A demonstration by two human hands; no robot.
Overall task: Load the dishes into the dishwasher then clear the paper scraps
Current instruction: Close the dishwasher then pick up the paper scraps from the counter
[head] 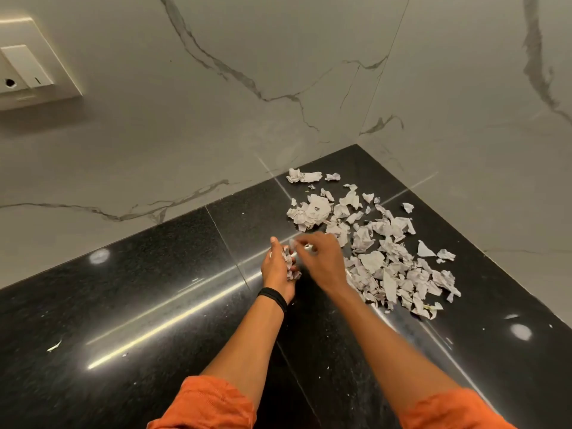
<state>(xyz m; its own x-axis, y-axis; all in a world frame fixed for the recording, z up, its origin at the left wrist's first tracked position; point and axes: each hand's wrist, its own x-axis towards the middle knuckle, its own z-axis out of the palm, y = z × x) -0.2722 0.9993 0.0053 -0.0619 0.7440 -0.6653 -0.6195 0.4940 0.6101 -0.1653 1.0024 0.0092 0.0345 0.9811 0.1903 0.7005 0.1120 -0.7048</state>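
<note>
Several torn white paper scraps (387, 243) lie scattered on the black granite counter (154, 289), toward the corner at the right. My left hand (277, 267), with a black band at the wrist, is cupped palm-right and holds a small bunch of scraps (289, 263). My right hand (322, 258) hovers right beside it, palm down, its fingertips pinching a blurred scrap (305, 246) over the left palm. No dishes or dishwasher are in view.
Marble-look walls (216, 103) close the counter at the back and right, meeting in a corner. A switch and socket plate (28, 66) sits on the wall at upper left. A few tiny paper bits (54, 346) lie on the left of the counter.
</note>
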